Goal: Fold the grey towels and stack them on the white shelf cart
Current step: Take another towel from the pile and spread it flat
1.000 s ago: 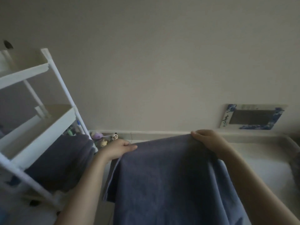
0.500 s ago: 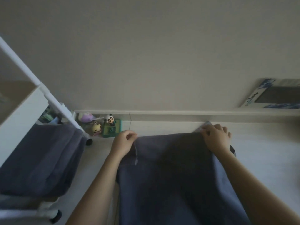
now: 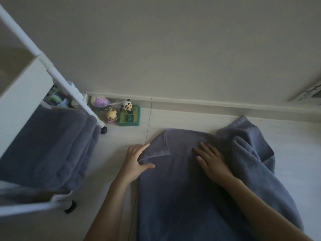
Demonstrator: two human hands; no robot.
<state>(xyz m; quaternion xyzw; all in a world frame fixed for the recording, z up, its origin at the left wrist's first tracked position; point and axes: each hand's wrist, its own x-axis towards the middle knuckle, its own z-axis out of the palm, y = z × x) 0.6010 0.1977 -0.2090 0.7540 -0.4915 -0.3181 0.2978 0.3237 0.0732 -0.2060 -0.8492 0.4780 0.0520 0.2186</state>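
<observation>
A grey towel (image 3: 182, 192) lies spread on the pale floor in front of me, its far left corner turned over and its right side bunched up. My left hand (image 3: 134, 162) grips the towel's left edge, thumb on top and fingers under the turned-over flap. My right hand (image 3: 211, 159) lies flat on the towel with fingers straight, pressing the cloth near its far edge. The white shelf cart (image 3: 26, 94) stands at the left, and its lower shelf holds a stack of folded grey towels (image 3: 45, 150).
Small toy figures sit by the wall's skirting: a panda on a green base (image 3: 129, 113), a yellow one (image 3: 111, 116) and a purple one (image 3: 99, 101). The cart's black castors (image 3: 103, 130) rest on the floor. A picture frame (image 3: 311, 93) leans at the far right.
The towel went from held up in the air to lying on the floor. My right hand let go of its corner and now presses flat; my left hand moved to the left edge.
</observation>
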